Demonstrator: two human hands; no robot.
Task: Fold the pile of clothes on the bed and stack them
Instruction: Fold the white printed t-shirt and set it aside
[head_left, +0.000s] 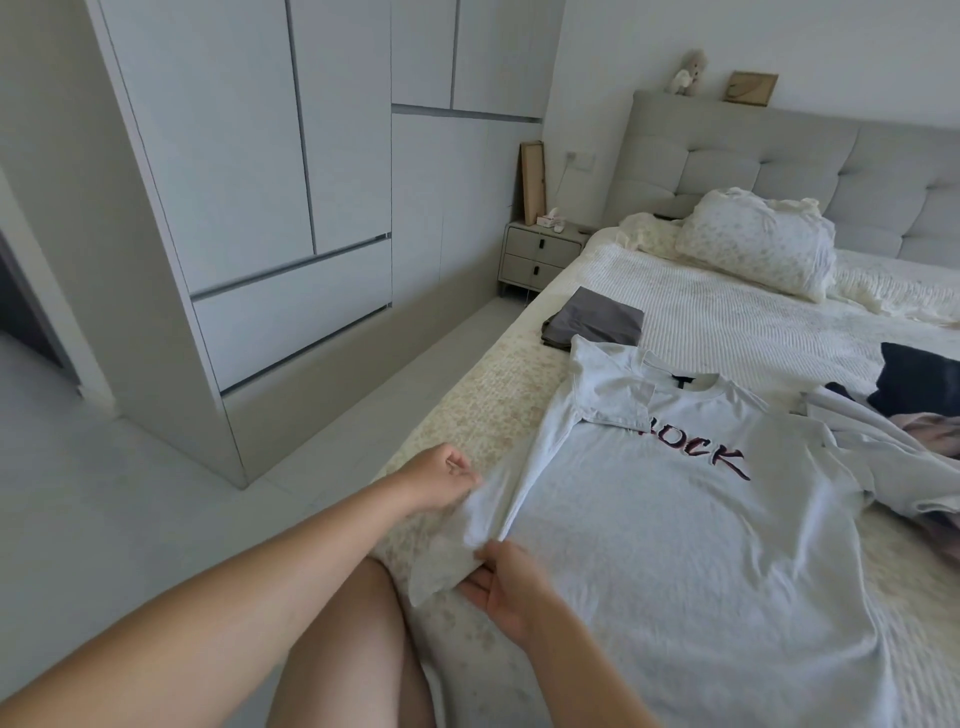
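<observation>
T-shirt hem held at bed edge
The T-shirt (675, 519) hem corner is pinched by curled left hand (441, 480) fingers and right hand (511, 587) fingers.

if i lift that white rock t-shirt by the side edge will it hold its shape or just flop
Likely flop: the white t-shirt already bunches and creases where the left hand and right hand pinch its edge. It looks thin and light, so the rest should drag and sag. Its sleeve lies folded over the chest, suggesting it won't keep a fold if jostled.

T-shirt (675, 519) soft matt cloth; bedspread (727, 322) ribbed
</observation>
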